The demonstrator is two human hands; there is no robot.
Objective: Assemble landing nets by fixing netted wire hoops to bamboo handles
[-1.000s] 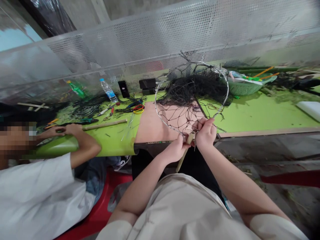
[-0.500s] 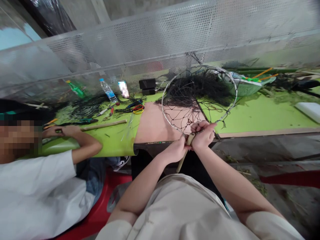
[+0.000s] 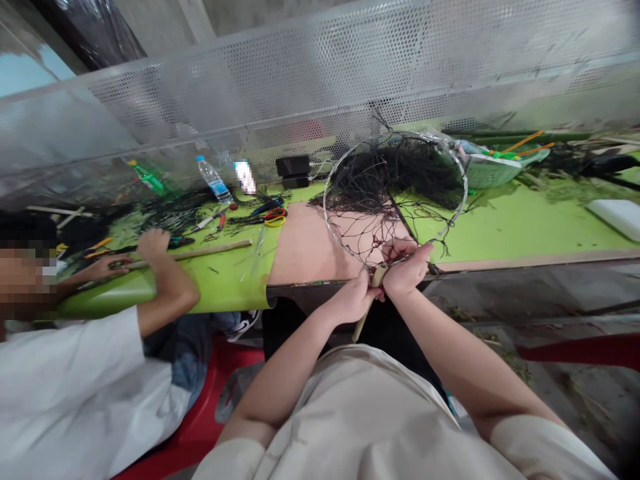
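Observation:
My left hand [image 3: 356, 296] is closed around a pale wooden stick [image 3: 379, 275], whose lower part slants down toward my lap. Beside it, my right hand [image 3: 406, 270] pinches the near end of a thin metal hoop [image 3: 326, 208] where it meets the stick's top. The hoop stands tilted up over the table edge. Black netting [image 3: 367, 230] hangs across the ring, with a dark heap of mesh behind it. Just how the wire ends sit against the stick is hidden by my fingers.
At the left, a co-worker's hands [image 3: 153, 245] hold a longer stick [image 3: 215, 250]. Scissors [image 3: 275, 217], a water bottle [image 3: 215, 180] and a green bottle [image 3: 149, 177] lie on the green table. A green basket [image 3: 493, 172] stands back right, near a white box [image 3: 617, 220].
The co-worker's nearer hand has risen off the long stick's near section, and their head has shifted left. My hands stay at the stick and hoop, which tilts slightly.

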